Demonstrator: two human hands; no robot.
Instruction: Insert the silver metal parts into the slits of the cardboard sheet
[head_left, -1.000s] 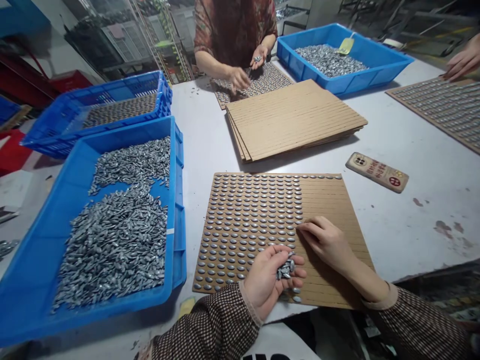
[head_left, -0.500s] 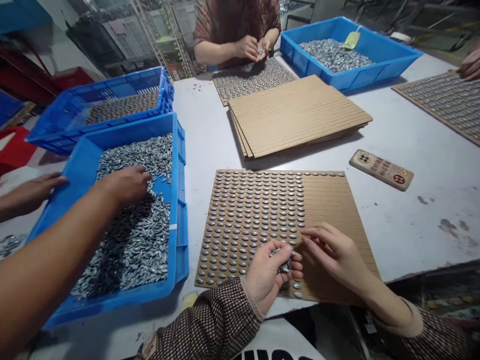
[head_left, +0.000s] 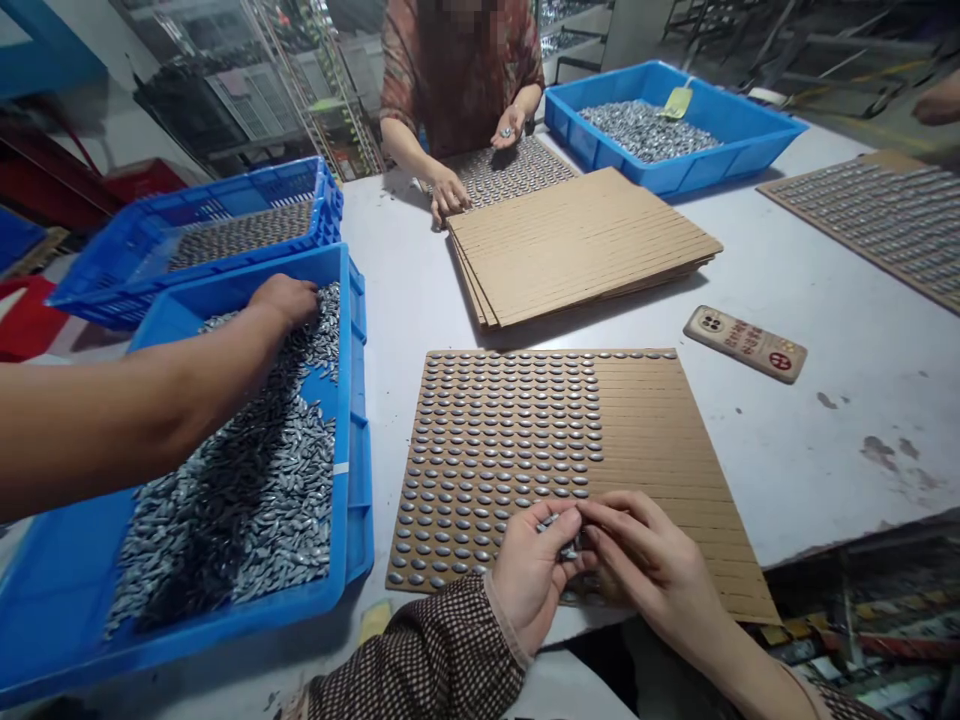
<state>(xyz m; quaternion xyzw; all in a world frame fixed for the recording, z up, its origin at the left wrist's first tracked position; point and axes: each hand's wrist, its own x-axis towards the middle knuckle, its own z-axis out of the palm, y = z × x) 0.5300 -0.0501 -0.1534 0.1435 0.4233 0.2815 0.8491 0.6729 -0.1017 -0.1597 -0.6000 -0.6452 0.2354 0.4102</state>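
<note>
A slotted cardboard board lies in front of me, its left part filled with rows of small grey metal pieces. My left hand is cupped over the board's near edge, shut on a small handful of the metal pieces. My right hand meets it, fingertips pinching at that handful. Both hands touch each other above the board's lower rows.
A blue crate of loose metal pieces stands to my left; another person's arm reaches into it. A second blue crate, a stack of cardboard boards, a phone, a far blue crate and a person across the table are around.
My right hand has moved left from the board onto my left hand's handful. The other person's arm came into the left crate and shifted toward its far side.
</note>
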